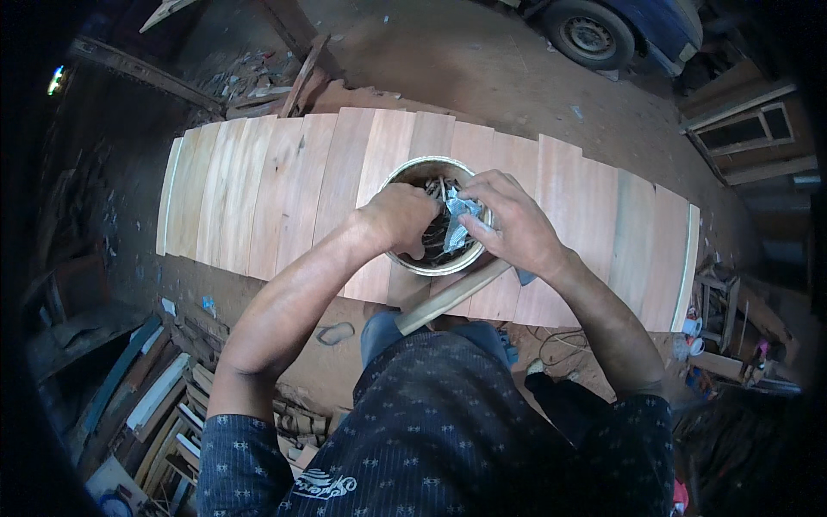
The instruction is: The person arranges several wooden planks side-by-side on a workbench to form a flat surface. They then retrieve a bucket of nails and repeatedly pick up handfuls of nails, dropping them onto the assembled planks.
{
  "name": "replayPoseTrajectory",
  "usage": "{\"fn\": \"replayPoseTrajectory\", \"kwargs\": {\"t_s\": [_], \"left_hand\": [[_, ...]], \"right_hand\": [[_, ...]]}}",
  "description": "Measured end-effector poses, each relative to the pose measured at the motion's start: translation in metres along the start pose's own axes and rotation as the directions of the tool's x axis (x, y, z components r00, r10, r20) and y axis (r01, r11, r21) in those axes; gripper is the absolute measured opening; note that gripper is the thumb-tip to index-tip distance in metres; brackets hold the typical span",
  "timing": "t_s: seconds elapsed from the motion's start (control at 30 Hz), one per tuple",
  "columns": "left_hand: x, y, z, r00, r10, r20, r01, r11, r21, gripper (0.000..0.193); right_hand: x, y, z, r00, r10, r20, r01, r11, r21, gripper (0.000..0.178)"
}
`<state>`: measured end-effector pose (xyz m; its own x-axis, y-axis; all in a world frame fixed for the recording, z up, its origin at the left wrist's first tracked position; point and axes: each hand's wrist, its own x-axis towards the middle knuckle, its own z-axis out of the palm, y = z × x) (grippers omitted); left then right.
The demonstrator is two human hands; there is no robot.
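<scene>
Reaching into one round bucket [431, 270] midway along a row of more than a dozen boards [293, 164], your left hand [403, 215] has its fingers among many thin, dark pieces [441, 243]; I cannot tell whether they grip any. Your right hand [515, 220] spreads over the right rim, thumb against one crumpled silvery packet [459, 226], its hold unclear. One wooden handle [452, 297] slants on the near side, and one pale script marking [326, 484] shows on your dark shirt [448, 422].

A dark shirt [457, 409] with short sleeves [244, 457] is worn; small pale shapes are dotted over it; curly pale letters [324, 484] are printed low down; blue pants [376, 340] are worn too.
</scene>
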<state>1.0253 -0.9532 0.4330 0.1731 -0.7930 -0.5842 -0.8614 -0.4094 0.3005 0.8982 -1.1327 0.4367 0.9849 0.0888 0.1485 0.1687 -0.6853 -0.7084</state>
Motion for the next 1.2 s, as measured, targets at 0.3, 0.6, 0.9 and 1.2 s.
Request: {"fn": "replayPoseTrajectory", "kwargs": {"t_s": [0.3,0.6,0.9,1.2], "left_hand": [[-0.023,0.049,0.047,0.794,-0.331,-0.510,-0.019,0.825,-0.565,0.072],[-0.026,0.120,0.063,0.753,-0.333,-0.567,0.187,0.935,-0.301,0.077],[-0.050,0.113,0.086,0.663,-0.428,-0.614,-0.011,0.815,-0.580,0.060],[-0.062,0.063,0.150,0.335,-0.862,-0.380,-0.168,0.342,-0.925,0.070]], "right_hand": [[0.017,0.009,-0.003,0.935,0.039,0.351,-0.022,0.998,-0.054,0.029],[0.076,0.024,0.040,0.880,-0.098,0.465,0.077,0.995,0.063,0.031],[0.108,0.004,0.103,0.449,0.155,0.880,0.003,0.985,-0.175,0.046],[0.082,-0.020,0.034,0.512,-0.156,0.845,0.018,0.985,0.171,0.023]]}}
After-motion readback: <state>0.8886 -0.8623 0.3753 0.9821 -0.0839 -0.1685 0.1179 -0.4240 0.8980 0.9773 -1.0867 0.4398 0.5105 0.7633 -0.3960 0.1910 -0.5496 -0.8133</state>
